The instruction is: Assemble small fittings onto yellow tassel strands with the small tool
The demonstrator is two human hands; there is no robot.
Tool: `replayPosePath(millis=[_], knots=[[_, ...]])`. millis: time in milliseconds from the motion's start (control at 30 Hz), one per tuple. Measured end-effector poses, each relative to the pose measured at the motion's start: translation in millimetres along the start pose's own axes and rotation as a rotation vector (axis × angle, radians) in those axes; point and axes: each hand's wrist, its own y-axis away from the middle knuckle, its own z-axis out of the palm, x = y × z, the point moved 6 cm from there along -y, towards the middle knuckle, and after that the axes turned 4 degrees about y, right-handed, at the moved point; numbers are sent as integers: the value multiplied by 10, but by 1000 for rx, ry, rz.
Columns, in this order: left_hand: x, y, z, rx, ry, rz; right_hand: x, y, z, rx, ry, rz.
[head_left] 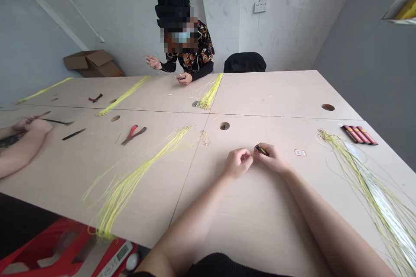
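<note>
Close together over the pale table [260, 207], both hands work near the middle. My left hand [239, 163] has its fingertips pinched; what they hold is too small to make out. My right hand [271, 157] is closed on a small black and yellow tool [261, 150], whose end points toward my left fingers. A small red-bordered label [300, 152] lies to the right of my right hand. Left of my hands, a bundle of yellow strands [143, 173] stretches across the table, with small loose golden pieces [205, 138] by its far end.
Yellow strands [364, 173] and red-black packs [359, 134] lie at right. Red-handled pliers [133, 134] and a black tool [74, 134] lie at left. Across the table a person [188, 52] holds a thin strand; another person's hands [34, 124] are at far left. Round holes [224, 126] pierce the table.
</note>
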Motion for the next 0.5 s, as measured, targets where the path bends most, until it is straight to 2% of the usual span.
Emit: replayPosePath(millis=[500], knots=[[-5,-2,8,-3,-13,-16,25,-3,1,2,25,2]])
